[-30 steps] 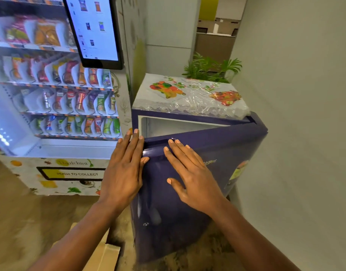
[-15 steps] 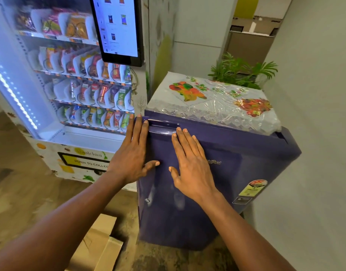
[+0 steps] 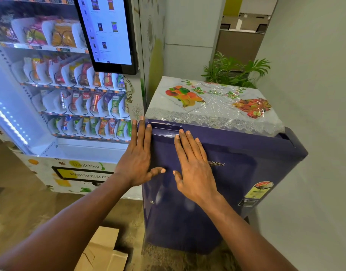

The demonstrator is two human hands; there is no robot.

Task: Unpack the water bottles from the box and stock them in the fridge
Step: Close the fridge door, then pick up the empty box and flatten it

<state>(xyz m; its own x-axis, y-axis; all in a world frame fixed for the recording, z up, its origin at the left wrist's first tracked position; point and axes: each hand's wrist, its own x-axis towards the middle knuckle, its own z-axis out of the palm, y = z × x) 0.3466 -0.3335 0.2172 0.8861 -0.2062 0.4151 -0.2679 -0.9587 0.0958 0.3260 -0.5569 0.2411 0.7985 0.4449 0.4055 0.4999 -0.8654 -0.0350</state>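
Note:
A small dark blue fridge (image 3: 246, 182) stands against the right wall with its door closed. My left hand (image 3: 138, 159) lies flat on the door's upper left edge, fingers spread and pointing up. My right hand (image 3: 191, 165) presses flat on the door beside it, just left of the brand lettering. Neither hand holds anything. A brown cardboard box (image 3: 102, 251) with its flaps up sits on the floor at the lower left of the fridge. No water bottles are visible.
A lit snack vending machine (image 3: 60, 94) with a touchscreen (image 3: 107, 32) stands directly left of the fridge. A plastic-wrapped fruit-print cloth (image 3: 213, 102) covers the fridge top. A potted plant (image 3: 233, 71) is behind it. The grey wall (image 3: 315, 114) is on the right.
The fridge door was partly ajar a second ago; both hands pushed it and it is now closed. The hands remain flat on the door.

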